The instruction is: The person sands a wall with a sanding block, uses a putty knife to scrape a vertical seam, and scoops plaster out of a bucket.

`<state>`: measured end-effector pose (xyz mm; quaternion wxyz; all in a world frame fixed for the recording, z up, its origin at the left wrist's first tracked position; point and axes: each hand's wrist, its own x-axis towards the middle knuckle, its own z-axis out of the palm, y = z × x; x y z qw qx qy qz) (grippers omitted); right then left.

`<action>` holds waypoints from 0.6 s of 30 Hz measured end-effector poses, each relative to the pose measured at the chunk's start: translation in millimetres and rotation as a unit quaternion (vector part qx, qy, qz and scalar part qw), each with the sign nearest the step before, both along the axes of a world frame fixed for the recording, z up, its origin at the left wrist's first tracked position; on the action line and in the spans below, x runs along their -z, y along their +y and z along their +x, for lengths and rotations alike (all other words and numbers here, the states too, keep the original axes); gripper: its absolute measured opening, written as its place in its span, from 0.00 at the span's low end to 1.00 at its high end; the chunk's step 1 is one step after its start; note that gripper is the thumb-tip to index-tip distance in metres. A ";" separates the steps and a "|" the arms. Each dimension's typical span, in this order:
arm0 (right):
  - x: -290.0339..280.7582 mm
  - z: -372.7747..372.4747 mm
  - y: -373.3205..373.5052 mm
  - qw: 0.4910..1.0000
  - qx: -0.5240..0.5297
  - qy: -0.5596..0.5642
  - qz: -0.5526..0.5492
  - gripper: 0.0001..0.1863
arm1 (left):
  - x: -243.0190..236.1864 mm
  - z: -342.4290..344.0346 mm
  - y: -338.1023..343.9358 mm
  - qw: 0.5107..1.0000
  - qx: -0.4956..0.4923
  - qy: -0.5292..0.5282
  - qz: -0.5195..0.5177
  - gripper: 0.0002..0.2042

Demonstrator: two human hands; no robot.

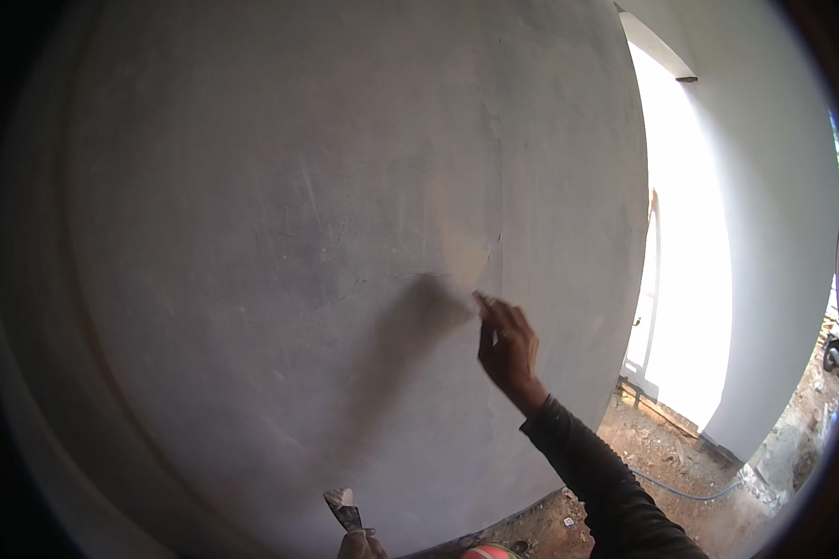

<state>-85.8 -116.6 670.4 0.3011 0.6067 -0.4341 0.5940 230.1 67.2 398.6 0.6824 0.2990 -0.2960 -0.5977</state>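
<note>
In front of me stands a large grey plastered wall (345, 233) with faint scratches and a pale patch (463, 253). My right hand (510, 349) is raised close to the wall, just below that patch. Its fingers are pinched on a thin flat scraper (479, 299), seen nearly edge on and mostly hidden by the fingers. At the bottom edge, my left hand (360, 545) is closed round a putty knife (343, 509), its blade tilted upward with whitish filler on it. Only part of the left hand shows.
To the right is a bright doorway (685, 242) beside a pale wall (774, 214). Below it, a hose or cable (685, 494) crosses the dirt floor (667, 456), with rubble at far right. A round reddish object (489, 552) shows at the lower edge.
</note>
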 end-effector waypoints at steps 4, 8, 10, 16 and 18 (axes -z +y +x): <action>-77.2 -53.4 -22.7 0.972 0.160 -0.172 -0.004 0.22 | -1.7 6.7 1.6 0.997 -0.037 -0.008 0.060 0.16; -56.4 33.0 -43.9 0.991 0.116 -0.046 -0.038 0.24 | 14.0 16.0 -7.8 0.998 -0.028 0.020 0.047 0.14; -3.4 87.6 -31.7 0.993 0.031 0.115 -0.003 0.27 | 11.3 10.4 -12.8 0.997 -0.008 0.044 0.059 0.14; 55.3 60.1 -15.5 0.964 -0.105 0.216 0.116 0.28 | 14.4 25.9 -20.4 0.998 -0.033 0.007 0.045 0.14; -15.2 17.0 -11.5 0.980 -0.026 0.196 0.033 0.24 | 0.3 22.6 -16.0 0.996 -0.054 -0.010 0.076 0.14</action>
